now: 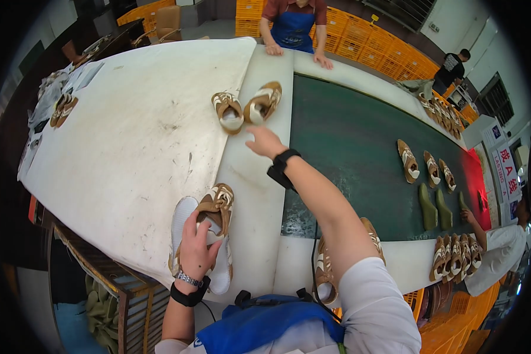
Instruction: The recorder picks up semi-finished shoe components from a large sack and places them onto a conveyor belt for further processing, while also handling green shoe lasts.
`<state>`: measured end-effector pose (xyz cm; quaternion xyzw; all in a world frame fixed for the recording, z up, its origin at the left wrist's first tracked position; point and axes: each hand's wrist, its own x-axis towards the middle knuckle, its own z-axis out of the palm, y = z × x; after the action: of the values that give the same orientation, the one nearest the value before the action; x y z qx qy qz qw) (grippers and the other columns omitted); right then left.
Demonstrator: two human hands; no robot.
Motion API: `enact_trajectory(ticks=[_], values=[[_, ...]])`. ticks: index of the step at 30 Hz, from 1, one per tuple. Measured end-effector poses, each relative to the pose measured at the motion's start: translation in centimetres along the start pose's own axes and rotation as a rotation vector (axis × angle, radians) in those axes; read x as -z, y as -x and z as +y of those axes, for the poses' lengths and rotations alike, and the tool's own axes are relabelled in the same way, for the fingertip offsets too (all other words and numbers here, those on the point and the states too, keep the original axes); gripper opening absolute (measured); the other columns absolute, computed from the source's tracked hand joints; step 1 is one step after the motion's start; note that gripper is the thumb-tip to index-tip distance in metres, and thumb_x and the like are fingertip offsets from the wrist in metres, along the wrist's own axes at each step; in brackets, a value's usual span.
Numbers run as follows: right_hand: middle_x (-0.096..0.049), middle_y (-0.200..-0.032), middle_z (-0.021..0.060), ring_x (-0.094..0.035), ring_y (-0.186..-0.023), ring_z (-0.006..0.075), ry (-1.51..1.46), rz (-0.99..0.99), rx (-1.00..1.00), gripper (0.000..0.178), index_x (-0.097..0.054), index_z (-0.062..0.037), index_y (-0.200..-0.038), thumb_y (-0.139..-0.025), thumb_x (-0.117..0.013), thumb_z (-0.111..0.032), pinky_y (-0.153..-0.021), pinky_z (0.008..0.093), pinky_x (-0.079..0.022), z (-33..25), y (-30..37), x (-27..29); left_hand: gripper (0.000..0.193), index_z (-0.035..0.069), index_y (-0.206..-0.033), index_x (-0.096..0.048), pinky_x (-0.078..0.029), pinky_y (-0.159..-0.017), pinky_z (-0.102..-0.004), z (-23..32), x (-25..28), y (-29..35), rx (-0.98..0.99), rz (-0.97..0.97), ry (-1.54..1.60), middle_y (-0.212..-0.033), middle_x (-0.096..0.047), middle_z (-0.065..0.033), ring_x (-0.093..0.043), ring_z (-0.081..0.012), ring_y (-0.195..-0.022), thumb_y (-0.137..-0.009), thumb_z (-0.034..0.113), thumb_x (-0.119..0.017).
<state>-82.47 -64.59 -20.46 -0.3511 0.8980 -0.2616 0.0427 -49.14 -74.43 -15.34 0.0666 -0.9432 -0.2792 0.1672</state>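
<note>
A pair of brown and white sneakers lies near the front of the white table. One sneaker [220, 203] has its opening up, and the other shows its white sole [184, 213] turned outward. My left hand [196, 251] has its fingers bent over the heel and opening of the first sneaker, gripping it. Farther off, my right hand [265, 141] reaches out with thumb and fingers apart. Its fingertips are just by the heel of a slightly blurred, tilted sneaker [264, 103]; whether they touch cannot be told. Another sneaker [227, 112] stands left of that one.
A green conveyor belt [348, 147] carries several sneakers and green shoe lasts [428, 206]. More sneakers [325, 274] stand beside my right arm. A person in a blue apron [295, 29] leans at the far edge; another person's hand [469, 216] touches a last at right.
</note>
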Motion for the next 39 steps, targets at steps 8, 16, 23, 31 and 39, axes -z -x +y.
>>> enact_trajectory(ticks=[8, 16, 23, 31, 39], values=[[-0.064, -0.09, 0.0129, -0.061, -0.083, 0.0263, -0.253, -0.526, 0.129, 0.036, -0.057, -0.0056, -0.11, -0.079, -0.059, -0.024, -0.074, 0.0343, -0.048, -4.0, 16.2, -0.3, 0.04, 0.001, -0.092, -0.046, -0.042, -0.086, -0.0366, 0.4, 5.2, 0.5, 0.055, 0.252, 0.133, -0.115, -0.047, -0.0238, -0.048, -0.0371, -0.107, -0.063, 0.009, -0.073], [-0.055, -0.108, 0.0085, -0.056, -0.088, 0.0152, -1.24, -0.383, -0.22, 0.075, -0.011, -0.0098, -0.141, -0.083, -0.058, -0.011, -0.079, 0.0268, -0.046, -13.4, 24.0, 7.0, 0.035, 0.003, -0.086, -0.052, -0.041, -0.091, -0.0429, 5.5, 2.2, 4.9, -0.149, 0.249, 0.097, -0.114, -0.051, -0.017, -0.048, -0.0359, -0.107, -0.064, 0.014, -0.076], [-0.059, -0.1, 0.0113, -0.054, -0.089, 0.0107, -0.91, -0.219, -0.242, 0.073, -0.014, -0.0047, -0.14, -0.082, -0.056, -0.015, -0.077, 0.0259, -0.044, -10.0, 25.9, 5.1, 0.054, 0.003, -0.115, -0.049, -0.037, -0.096, -0.0441, 3.4, 1.1, 5.7, -0.114, 0.354, 0.294, -0.12, -0.047, -0.019, -0.047, -0.0372, -0.109, -0.068, 0.015, -0.072], [-0.06, -0.08, 0.0263, -0.06, -0.076, 0.0387, 0.224, -0.549, -0.192, 0.055, -0.032, 0.0039, -0.122, -0.075, -0.053, -0.014, -0.068, 0.0452, -0.049, -2.2, 33.4, -3.4, 0.064, 0.007, -0.126, -0.041, -0.046, -0.083, -0.0385, -6.9, 0.1, 5.5, 0.391, -0.208, -0.153, -0.109, -0.055, -0.0213, -0.056, -0.0342, -0.098, -0.07, 0.025, -0.065], [-0.062, -0.087, 0.0208, -0.062, -0.079, 0.0301, -0.05, -0.389, 0.008, 0.063, -0.033, -0.0025, -0.13, -0.079, -0.061, -0.027, -0.067, 0.0373, -0.049, -7.6, 30.7, 3.5, 0.033, 0.0, -0.11, -0.055, -0.048, -0.071, -0.0311, -8.4, 1.3, 4.9, 0.694, -0.052, 0.632, -0.09, -0.063, -0.0145, -0.062, -0.0213, -0.083, -0.078, 0.009, -0.055]])
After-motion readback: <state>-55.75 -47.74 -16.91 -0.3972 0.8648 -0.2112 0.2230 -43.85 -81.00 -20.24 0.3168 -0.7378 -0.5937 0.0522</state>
